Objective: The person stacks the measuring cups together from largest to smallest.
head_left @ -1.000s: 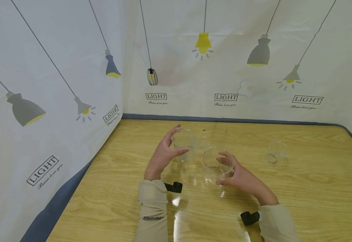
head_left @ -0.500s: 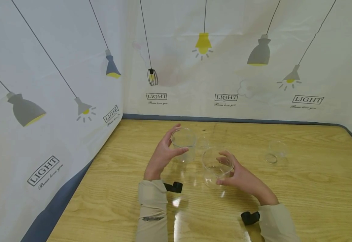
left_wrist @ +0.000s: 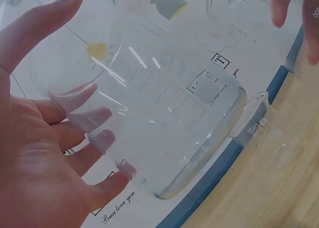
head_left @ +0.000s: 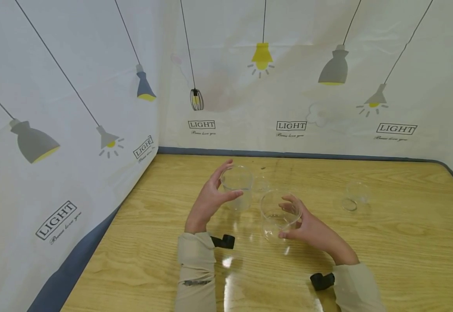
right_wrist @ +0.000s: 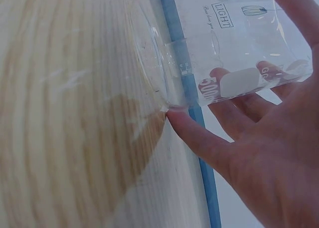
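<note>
My left hand (head_left: 209, 195) grips a clear glass beaker (head_left: 238, 200) from its left side, thumb in front and fingers behind. White graduation marks show on this beaker (left_wrist: 169, 113) in the left wrist view. Just to the right and nearer, my right hand (head_left: 307, 225) is curled round a second clear beaker (head_left: 270, 219). In the right wrist view that beaker (right_wrist: 239, 58) carries a white "500" print, and the little finger reaches its base near the table. Both beakers look upright and apart. Whether the left one touches the table I cannot tell.
A small clear glass vessel (head_left: 261, 183) stands just behind the two beakers. Another small clear vessel (head_left: 358, 191) is farther right, its outline faint. The wooden table (head_left: 406, 242) is bordered by a printed cloth backdrop (head_left: 234, 130) at the back and left.
</note>
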`<state>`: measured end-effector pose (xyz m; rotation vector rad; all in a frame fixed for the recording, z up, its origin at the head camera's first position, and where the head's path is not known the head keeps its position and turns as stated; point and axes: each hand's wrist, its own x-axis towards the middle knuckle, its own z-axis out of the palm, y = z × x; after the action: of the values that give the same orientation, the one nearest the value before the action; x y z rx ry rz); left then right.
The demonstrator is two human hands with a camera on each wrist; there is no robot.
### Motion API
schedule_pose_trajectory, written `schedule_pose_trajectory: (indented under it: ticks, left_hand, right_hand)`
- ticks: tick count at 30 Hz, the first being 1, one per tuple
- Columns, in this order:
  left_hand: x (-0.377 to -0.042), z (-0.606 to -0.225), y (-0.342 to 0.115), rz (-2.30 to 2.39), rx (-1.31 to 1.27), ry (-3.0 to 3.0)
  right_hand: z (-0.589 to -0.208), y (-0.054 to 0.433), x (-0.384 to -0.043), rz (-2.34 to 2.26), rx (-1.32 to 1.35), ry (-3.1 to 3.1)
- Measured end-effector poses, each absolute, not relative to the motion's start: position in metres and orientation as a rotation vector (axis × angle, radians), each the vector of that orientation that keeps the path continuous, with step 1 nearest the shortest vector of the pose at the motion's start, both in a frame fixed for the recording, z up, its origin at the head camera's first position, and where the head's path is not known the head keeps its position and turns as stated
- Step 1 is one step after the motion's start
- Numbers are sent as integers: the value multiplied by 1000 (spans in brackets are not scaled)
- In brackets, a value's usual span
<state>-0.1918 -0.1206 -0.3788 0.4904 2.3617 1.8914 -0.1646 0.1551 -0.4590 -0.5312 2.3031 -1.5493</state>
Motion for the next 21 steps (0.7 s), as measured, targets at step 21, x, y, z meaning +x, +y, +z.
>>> schedule_pose_trajectory:
  ticks: [21]
  left_hand:
    - [-191, -377, -123, 1978, 534, 2309]
  right_hand:
    - [-460, 155, -165, -1553, -533, 2307]
